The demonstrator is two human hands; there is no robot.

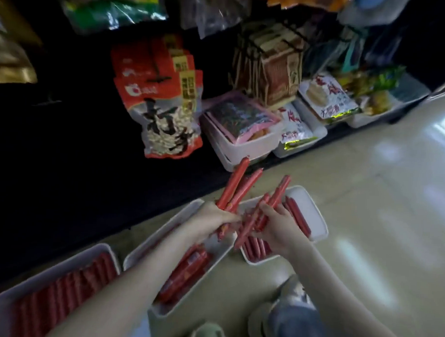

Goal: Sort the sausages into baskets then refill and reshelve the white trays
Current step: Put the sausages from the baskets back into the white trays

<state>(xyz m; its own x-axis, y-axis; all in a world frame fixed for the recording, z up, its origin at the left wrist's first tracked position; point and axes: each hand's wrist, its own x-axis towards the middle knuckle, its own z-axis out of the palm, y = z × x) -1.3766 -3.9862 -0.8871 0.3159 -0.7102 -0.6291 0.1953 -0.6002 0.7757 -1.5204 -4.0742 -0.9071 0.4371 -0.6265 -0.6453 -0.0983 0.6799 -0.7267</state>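
The left hand point(214, 219) clamps a bundle of long red wrapped sausages point(234, 189). The right hand point(277, 227) clamps a second red bundle point(274, 199) just beside it. Both long axes point far-right, over the rightmost white rectangular plastic tray point(307, 200), which is nearer the right hand.

Ahead of you hangs a stack of red snack bags point(165, 116) with bold black characters on a pale panel. To their right is a bundle of brown packets point(273, 69) on dark hooks, and below them a pink packet point(239, 116) lies flat. Further right lie white packets with red writing point(331, 96), then what may be yellow-green sweets point(378, 85), too blurred to tell. Green bags point(108, 10) hang top left. The pale glossy floor point(379, 199) spreads to your right, with your grey shoe point(291, 294) and blue denim leg point(296, 327) at the bottom edge
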